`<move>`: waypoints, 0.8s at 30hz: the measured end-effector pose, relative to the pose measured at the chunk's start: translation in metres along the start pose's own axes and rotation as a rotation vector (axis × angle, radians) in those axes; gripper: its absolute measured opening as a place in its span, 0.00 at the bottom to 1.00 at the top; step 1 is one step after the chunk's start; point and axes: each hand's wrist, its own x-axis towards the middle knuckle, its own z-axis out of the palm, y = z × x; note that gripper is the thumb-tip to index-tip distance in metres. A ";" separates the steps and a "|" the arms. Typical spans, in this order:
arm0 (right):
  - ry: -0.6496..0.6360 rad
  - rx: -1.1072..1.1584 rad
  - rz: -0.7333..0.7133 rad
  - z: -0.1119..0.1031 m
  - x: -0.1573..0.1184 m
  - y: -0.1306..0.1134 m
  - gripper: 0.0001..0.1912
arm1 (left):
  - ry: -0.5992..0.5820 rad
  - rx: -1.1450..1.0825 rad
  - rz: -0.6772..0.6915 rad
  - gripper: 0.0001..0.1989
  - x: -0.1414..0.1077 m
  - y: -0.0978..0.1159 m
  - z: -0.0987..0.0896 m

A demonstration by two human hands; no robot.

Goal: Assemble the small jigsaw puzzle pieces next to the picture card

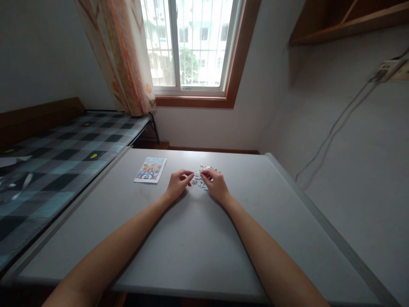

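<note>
White table bears puzzle pieces between both hands.

Goes bare in the left hand and right hand, and likewise along the smooth left forearm and right forearm. Has slim fingers, narrow wrists and slender forearms, widening evenly toward the elbows. Shows fingernails too small to make out.

On the table, the card lies left of the puzzle pieces (window beyond).
</note>
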 end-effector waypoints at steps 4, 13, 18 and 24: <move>-0.001 -0.003 -0.004 0.000 0.000 0.000 0.07 | -0.002 0.002 -0.004 0.15 0.000 0.001 0.000; -0.003 0.001 -0.010 0.000 -0.001 0.000 0.07 | 0.008 0.004 0.001 0.15 -0.001 0.001 0.000; 0.002 -0.001 -0.003 0.001 -0.001 0.001 0.07 | 0.004 0.007 0.016 0.16 0.000 -0.001 -0.001; 0.002 0.001 -0.001 0.001 -0.001 0.000 0.07 | 0.007 0.005 0.015 0.15 0.000 -0.002 -0.002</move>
